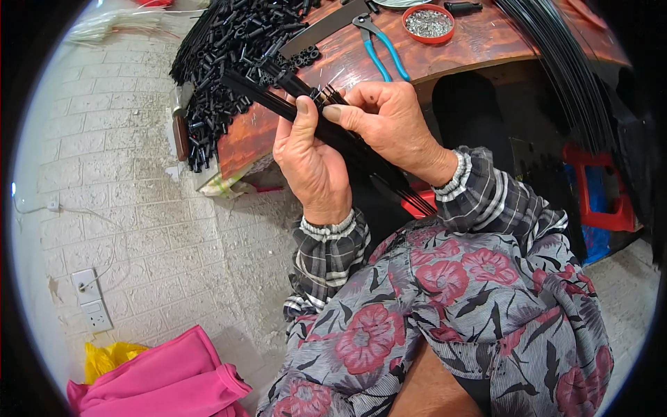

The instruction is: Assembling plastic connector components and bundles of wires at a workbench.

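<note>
While both hands point(347, 132) clasp slim black rods point(278, 101), glossy

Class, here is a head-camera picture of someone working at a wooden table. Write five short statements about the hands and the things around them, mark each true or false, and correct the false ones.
1. Both hands grip a bundle of thin black rods. True: the left hand and right hand both hold it.
2. The pliers have red handles. False: the handles are blue.
3. A heap of short black tubes lies on the wooden table. True.
4. The red dish is empty. False: it holds small silvery metal pieces.
5. The right hand holds the pliers. False: they lie on the table, apart from both hands.
</note>
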